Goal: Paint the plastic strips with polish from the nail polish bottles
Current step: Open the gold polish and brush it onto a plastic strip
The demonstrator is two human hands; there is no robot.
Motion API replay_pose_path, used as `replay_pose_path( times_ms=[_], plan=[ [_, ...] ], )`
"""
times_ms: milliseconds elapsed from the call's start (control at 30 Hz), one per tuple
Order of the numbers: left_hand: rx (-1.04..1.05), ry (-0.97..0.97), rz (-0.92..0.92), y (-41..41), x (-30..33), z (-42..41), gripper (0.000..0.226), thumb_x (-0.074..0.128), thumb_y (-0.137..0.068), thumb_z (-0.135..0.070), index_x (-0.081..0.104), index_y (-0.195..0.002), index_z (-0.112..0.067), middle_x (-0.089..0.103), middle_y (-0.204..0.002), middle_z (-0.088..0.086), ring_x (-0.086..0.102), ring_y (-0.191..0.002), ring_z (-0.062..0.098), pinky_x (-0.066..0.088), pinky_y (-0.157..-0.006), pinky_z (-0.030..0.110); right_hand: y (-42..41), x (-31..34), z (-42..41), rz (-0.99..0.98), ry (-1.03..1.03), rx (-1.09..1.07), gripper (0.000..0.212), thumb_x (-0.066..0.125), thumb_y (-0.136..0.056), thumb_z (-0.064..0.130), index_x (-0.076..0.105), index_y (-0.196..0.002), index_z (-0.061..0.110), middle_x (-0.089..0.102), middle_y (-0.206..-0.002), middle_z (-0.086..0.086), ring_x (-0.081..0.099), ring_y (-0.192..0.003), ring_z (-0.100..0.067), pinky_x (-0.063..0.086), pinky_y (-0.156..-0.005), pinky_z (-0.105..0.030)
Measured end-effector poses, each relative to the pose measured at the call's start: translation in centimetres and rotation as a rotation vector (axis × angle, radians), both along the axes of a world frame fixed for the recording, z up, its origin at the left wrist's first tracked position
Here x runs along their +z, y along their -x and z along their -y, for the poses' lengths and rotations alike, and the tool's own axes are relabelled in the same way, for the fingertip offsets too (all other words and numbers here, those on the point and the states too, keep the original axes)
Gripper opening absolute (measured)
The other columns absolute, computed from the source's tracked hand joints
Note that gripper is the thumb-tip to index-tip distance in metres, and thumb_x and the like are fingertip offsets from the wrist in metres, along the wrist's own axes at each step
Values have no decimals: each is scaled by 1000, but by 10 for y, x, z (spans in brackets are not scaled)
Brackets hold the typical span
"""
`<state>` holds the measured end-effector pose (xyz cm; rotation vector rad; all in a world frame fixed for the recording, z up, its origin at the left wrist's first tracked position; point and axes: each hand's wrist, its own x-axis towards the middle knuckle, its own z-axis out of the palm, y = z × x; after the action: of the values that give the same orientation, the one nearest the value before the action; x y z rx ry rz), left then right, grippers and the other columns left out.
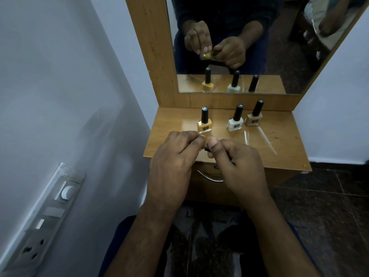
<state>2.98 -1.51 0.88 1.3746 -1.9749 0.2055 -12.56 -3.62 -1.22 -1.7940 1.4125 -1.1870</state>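
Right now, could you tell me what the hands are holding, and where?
A gold polish bottle: left hand grips its body, right hand pinches its black cap.

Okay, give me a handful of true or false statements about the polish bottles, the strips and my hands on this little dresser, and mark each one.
1. Three capped bottles stand on the dresser top. True: yellow bottle, white bottle, beige bottle.
2. The white bottle stands left of the yellow one. False: it stands to the right.
3. Clear plastic strips lie in front of the white and beige bottles. True.
4. The left hand rests flat on the dresser. False: it pinches a small gold bottle, seen mainly in the mirror.
5. The right hand is open. False: it grips the black cap.
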Motion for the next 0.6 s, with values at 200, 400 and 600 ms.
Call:
replay_pose_path(
  times_ms=[200, 400, 600],
  plan=[
    [-24, 49, 10, 2, -1, -1, 29, 56, -97, -10, 74, -118, 0, 72, -118, 13, 65, -103, 27, 56, -74, 41, -14, 10, -3, 475, -500, 49, 50, 43, -109, 41, 60, -69, 16, 50, -63, -3, 40, -51, -7, 35, -52, -21],
    [16, -13, -31, -5, -10, 1, 30, 58, -94, -13, 75, -118, -4, 71, -116, 12, 67, -105, 25, 60, -71, 39, -15, 10, -7, 259, -404, 39, 49, 42, -106, 50, 68, -79, 19, 58, -58, 11, 56, -56, -6, 46, -59, -26],
    [48, -49, 42, -12, -9, 3, 33, 55, -93, -15, 75, -117, -3, 71, -115, 14, 65, -104, 27, 58, -67, 37, -6, -7, 0, -348, 141, 20, 36, 40, -104, 50, 62, -106, 23, 62, -92, 10, 55, -83, -10, 46, -65, -29]
  ],
)
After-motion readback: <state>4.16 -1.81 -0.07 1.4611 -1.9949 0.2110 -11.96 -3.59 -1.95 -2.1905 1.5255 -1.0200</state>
